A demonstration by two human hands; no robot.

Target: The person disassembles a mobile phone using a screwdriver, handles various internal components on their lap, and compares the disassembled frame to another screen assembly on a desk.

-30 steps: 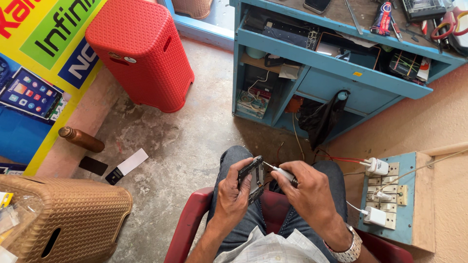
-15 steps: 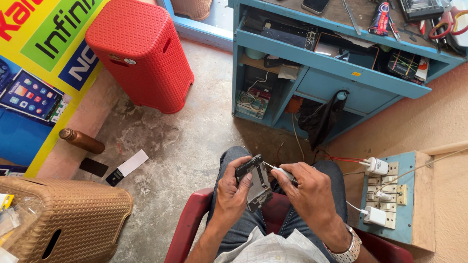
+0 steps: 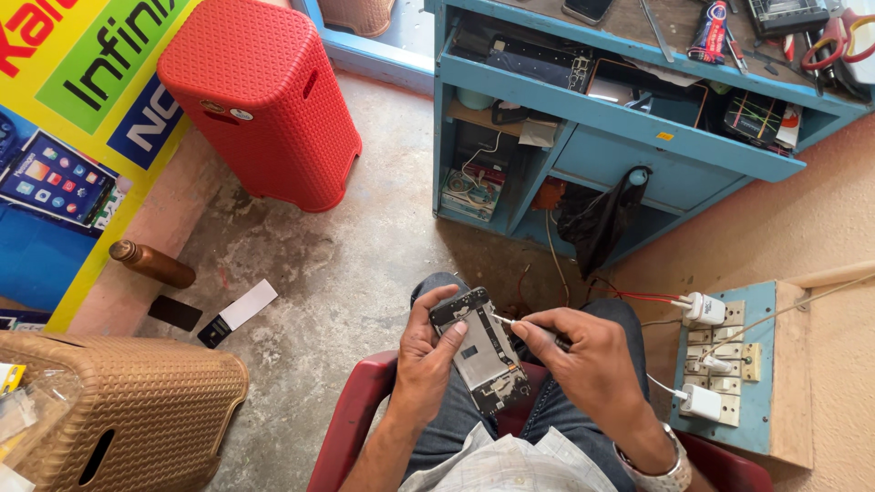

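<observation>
The left hand point(image 3: 427, 351) grips an opened phone point(image 3: 480, 351) over the lap, thumb across its upper face and fingers curled behind its left edge. The right hand point(image 3: 583, 360) pinches a thin tool point(image 3: 507, 321) whose tip touches the phone's top right edge.

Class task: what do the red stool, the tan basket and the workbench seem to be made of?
Red stool: moulded plastic, by its even woven-pattern texture and glossy colour. Tan basket: likely plastic too, imitating wicker. Workbench: probably wood, painted matt blue, with chipped, worn edges.
</observation>
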